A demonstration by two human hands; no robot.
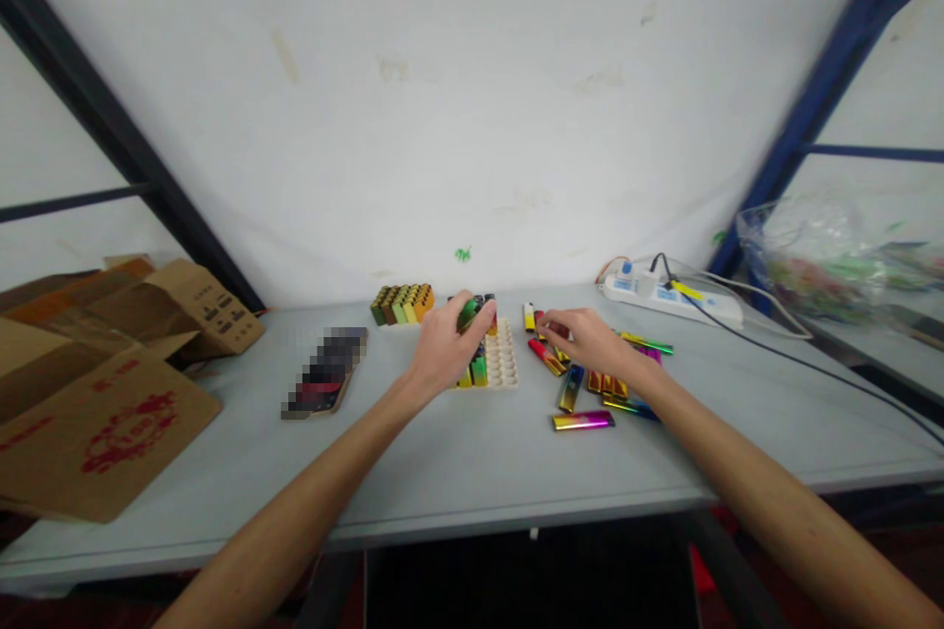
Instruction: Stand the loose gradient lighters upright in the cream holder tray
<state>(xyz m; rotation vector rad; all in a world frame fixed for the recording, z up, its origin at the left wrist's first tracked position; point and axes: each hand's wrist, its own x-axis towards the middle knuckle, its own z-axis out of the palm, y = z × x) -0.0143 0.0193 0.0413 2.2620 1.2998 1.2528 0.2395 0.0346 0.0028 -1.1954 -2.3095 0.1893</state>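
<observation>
My left hand is over a cream tray with round holes, its fingers closed around a green lighter. Several lighters stand upright in the tray's left part, including a yellow-green one below the hand; others are partly hidden by my fingers. To the right of the tray, my right hand has its fingertips pinched at a red lighter. A yellow lighter with a white end is just left of it. Shiny lighters lie loosely around and under this hand, among them a red-yellow one, a blue-gold one and a yellow-purple one.
A block of upright green, yellow and orange lighters stands behind my left hand. A phone lies to the left, beside open cardboard boxes. At the back right are a power strip with cables and a clear plastic bag.
</observation>
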